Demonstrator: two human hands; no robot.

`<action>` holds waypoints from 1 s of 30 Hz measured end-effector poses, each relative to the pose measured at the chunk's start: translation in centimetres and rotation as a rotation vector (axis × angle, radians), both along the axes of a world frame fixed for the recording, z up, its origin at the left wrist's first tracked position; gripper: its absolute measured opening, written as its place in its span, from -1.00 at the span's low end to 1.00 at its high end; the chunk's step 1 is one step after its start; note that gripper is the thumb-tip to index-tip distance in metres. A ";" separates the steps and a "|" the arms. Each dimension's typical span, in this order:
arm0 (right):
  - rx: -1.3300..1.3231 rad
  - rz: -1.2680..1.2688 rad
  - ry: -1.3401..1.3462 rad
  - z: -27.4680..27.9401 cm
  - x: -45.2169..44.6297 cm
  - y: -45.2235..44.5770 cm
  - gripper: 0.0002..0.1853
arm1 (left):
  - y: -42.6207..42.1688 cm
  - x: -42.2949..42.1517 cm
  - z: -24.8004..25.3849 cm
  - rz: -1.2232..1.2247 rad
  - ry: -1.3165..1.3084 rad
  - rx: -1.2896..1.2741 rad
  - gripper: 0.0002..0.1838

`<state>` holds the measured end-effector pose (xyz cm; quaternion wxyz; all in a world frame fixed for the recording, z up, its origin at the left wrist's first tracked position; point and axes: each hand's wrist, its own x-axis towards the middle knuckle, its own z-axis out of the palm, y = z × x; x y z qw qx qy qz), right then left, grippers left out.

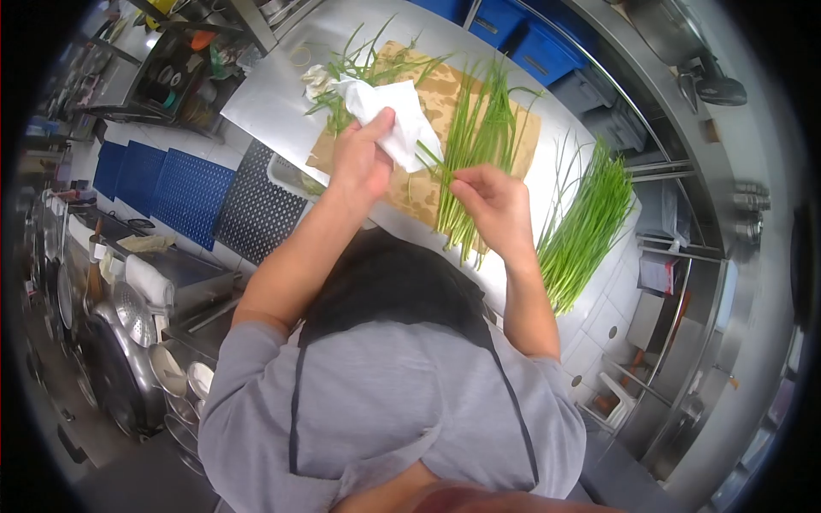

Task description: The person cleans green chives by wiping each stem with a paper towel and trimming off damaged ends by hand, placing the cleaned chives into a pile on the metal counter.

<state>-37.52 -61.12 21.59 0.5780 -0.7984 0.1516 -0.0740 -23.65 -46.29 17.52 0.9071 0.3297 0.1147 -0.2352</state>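
Note:
My left hand [363, 158] is closed round a white paper towel [389, 111], the thumb pressed on top. A few green stalks come out of the towel's right side toward my right hand [492, 201]. That hand pinches the ends of the chives [434, 162] between thumb and fingers. Just beyond it, a loose row of long chives [479, 128] lies across a damp-spotted sheet of brown paper [410, 64]. Loose green scraps [342, 67] are scattered at the sheet's upper left, partly behind the towel.
A large bunch of chives [590, 227] lies at the right end of the steel table [265, 107]. Blue bins [539, 56] stand on a shelf beyond. Blue perforated mats [184, 197] cover the floor at left. Pans and a skimmer [132, 312] crowd the lower left.

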 end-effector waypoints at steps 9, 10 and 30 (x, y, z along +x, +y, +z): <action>0.090 -0.047 0.038 2.8 -3.8 -4.9 -0.93 | 1.9 6.0 -0.3 0.082 -0.093 -0.034 -0.65; 0.088 -0.047 0.027 3.1 -4.1 -5.5 -0.93 | 2.0 6.4 -0.1 0.093 -0.090 -0.033 -0.66; -0.005 -0.262 -0.050 6.9 -10.4 -16.4 -0.89 | 7.0 17.1 -4.6 0.129 -0.008 0.318 -0.66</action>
